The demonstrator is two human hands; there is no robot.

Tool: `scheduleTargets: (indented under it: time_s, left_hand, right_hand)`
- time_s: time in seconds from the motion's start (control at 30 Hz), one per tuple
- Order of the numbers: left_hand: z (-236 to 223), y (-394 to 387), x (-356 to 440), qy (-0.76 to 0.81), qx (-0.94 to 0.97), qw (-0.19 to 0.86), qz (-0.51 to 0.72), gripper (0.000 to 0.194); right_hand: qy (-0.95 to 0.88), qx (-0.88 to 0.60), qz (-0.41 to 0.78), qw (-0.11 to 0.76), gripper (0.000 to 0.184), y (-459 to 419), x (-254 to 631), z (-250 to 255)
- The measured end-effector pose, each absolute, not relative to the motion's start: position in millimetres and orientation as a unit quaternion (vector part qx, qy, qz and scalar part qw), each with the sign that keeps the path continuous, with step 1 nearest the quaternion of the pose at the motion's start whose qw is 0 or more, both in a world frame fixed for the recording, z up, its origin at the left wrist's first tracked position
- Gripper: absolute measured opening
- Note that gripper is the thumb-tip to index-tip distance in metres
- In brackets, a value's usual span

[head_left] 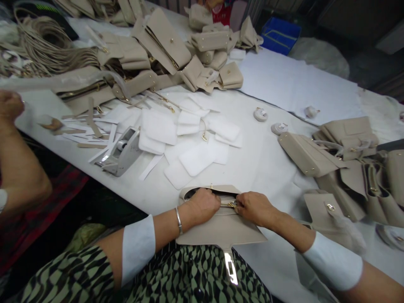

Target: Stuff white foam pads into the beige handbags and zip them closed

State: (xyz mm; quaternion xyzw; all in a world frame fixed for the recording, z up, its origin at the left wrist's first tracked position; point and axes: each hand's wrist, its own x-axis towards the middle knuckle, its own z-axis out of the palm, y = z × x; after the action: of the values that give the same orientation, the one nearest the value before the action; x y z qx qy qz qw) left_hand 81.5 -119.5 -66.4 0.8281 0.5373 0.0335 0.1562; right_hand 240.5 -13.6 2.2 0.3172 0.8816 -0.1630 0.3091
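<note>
A beige handbag (221,229) lies at the table's near edge, its flap hanging over toward me with a shiny metal clasp (230,267). My left hand (202,205) is closed and reaches into the bag's open top. My right hand (254,207) pinches the gold zipper pull (232,204) at the bag's opening. Both forearms wear white sleeve covers, and a silver bangle (179,220) circles my left wrist.
White foam pads (197,158) and paper strips lie scattered mid-table beside a tape dispenser (123,153). Beige bags are piled at the back (164,46) and at the right (347,155). Another person's arm (15,155) shows at the left. A blue crate (280,33) stands beyond the table.
</note>
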Motion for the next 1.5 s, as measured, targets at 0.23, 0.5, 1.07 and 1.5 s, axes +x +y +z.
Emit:
scheduleTargets:
  time_s: [0.23, 0.5, 1.07, 1.5]
  left_hand:
    - [-60.2, -116.1, 82.6, 0.523, 0.837, 0.157, 0.023, 0.007]
    - [-58.3, -113.9, 77.3, 0.549, 0.825, 0.131, 0.021, 0.007]
    - [-64.2, -92.1, 97.8, 0.514, 0.842, 0.137, 0.084, 0.012]
    - [-69.6, -82.4, 93.5, 0.496, 0.852, 0.14, 0.094, 0.016]
  right_hand:
    - [0.829, 0.386, -0.259, 0.31, 0.012, 0.1, 256.0, -2.1]
    - [0.852, 0.417, -0.277, 0.152, 0.013, -31.9, 269.2, -14.9]
    - [0.925, 0.226, -0.3, 0.06, 0.023, -25.7, 285.5, -20.6]
    - [0.934, 0.287, -0.196, 0.087, 0.021, -39.3, 270.1, -27.4]
